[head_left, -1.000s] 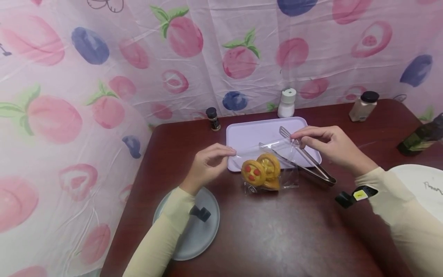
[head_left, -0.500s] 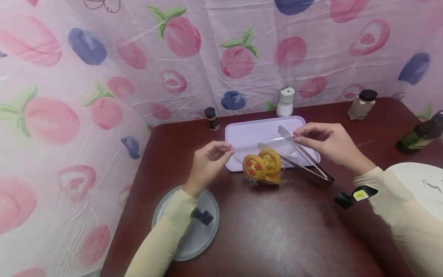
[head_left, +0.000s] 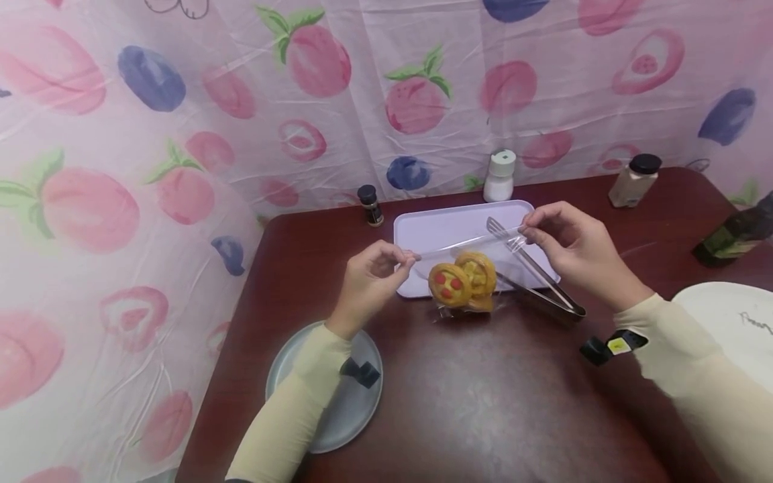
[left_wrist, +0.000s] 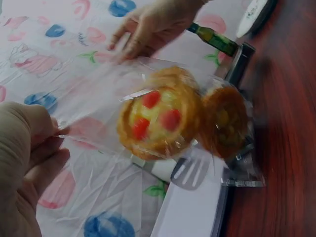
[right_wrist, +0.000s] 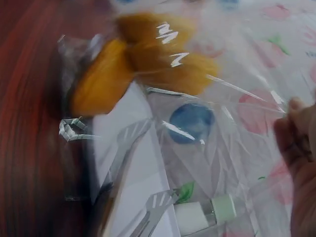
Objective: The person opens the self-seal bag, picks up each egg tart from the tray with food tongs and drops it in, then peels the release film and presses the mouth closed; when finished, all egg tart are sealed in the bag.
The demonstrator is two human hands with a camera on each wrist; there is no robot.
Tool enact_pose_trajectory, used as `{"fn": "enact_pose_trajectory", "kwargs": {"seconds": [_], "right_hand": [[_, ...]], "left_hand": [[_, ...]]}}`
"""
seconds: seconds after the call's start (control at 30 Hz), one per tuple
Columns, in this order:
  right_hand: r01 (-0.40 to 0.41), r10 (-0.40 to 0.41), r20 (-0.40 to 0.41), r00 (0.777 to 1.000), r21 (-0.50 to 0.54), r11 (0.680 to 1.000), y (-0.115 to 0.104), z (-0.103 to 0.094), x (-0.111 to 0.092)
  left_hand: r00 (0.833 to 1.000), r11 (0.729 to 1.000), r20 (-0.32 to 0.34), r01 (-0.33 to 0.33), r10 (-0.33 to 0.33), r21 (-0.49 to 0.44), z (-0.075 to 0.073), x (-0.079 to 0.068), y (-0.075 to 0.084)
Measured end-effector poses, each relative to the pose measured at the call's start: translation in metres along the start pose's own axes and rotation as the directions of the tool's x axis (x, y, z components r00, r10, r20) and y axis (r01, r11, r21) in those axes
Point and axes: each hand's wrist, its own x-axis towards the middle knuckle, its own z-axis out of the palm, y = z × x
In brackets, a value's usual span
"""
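Note:
A clear plastic bag (left_wrist: 94,111) hangs upright above the front edge of a lilac tray (head_left: 435,231), its top edge stretched between both hands. Inside are golden pastry tarts: one has red round pieces on a yellow filling (head_left: 449,287), and another tart (head_left: 482,270) sits against it, with part of a further one below. My left hand (head_left: 374,285) pinches the bag's left top corner between thumb and fingers. At the right top corner, my right hand (head_left: 574,251) pinches the film. Metal tongs (head_left: 546,295) lie across the tray's right end, partly seen through the bag.
A grey round plate (head_left: 344,409) lies under the left forearm. Behind the tray stand a small black-capped jar (head_left: 371,206) and a white shaker (head_left: 499,178). Farther right are another black-capped jar (head_left: 634,181), a dark green bottle (head_left: 731,235) and a white plate (head_left: 725,302).
Both hands have risen slightly, and the bag with the tarts has lifted a little. Its top edge is now drawn tighter between the hands. The tongs and tray stay where they were.

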Motion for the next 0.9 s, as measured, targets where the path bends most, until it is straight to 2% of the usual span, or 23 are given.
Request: {"fn": "enact_pose_trajectory", "kwargs": {"seconds": [0.07, 0.13, 0.23, 0.3, 0.37, 0.47, 0.53, 0.6, 0.73, 0.9], "right_hand": [[0.067, -0.066, 0.019, 0.998, -0.045, 0.997, -0.005, 0.001, -0.001], [0.124, -0.116, 0.063, 0.991, -0.152, 0.981, -0.014, 0.001, 0.000], [0.233, -0.181, 0.178, 0.967, -0.338, 0.912, -0.032, 0.010, 0.011], [0.307, -0.200, 0.285, 0.937, -0.403, 0.862, -0.044, 0.025, 0.024], [0.370, -0.207, 0.400, 0.893, -0.391, 0.843, -0.054, 0.043, 0.037], [0.413, -0.169, 0.545, 0.821, -0.364, 0.835, -0.065, 0.063, 0.053], [0.418, -0.140, 0.600, 0.787, -0.353, 0.837, -0.068, 0.070, 0.060], [0.417, -0.111, 0.636, 0.764, -0.354, 0.837, -0.069, 0.073, 0.064], [0.406, -0.091, 0.659, 0.747, -0.343, 0.847, -0.068, 0.073, 0.066], [0.380, -0.077, 0.650, 0.756, -0.339, 0.861, -0.069, 0.071, 0.067]], "left_hand": [[0.999, 0.999, 0.003, -0.046, 0.046, 0.001, 0.001, -0.001, -0.002], [0.995, 0.995, 0.009, -0.100, 0.099, 0.013, 0.002, -0.002, -0.005], [0.986, 0.986, 0.018, -0.163, 0.163, 0.017, 0.001, -0.001, -0.010], [0.981, 0.981, 0.038, -0.193, 0.192, 0.020, -0.001, 0.000, -0.013], [0.974, 0.976, 0.070, -0.218, 0.216, 0.018, -0.003, 0.002, -0.014], [0.962, 0.970, 0.131, -0.243, 0.239, 0.016, -0.003, 0.005, -0.014], [0.955, 0.965, 0.161, -0.260, 0.250, 0.044, -0.001, 0.007, -0.013], [0.950, 0.956, 0.174, -0.278, 0.259, 0.092, 0.000, 0.008, -0.011], [0.946, 0.924, 0.176, -0.308, 0.272, 0.226, -0.001, 0.008, -0.004], [0.945, 0.905, 0.184, -0.314, 0.269, 0.287, -0.007, 0.006, 0.003]]}}
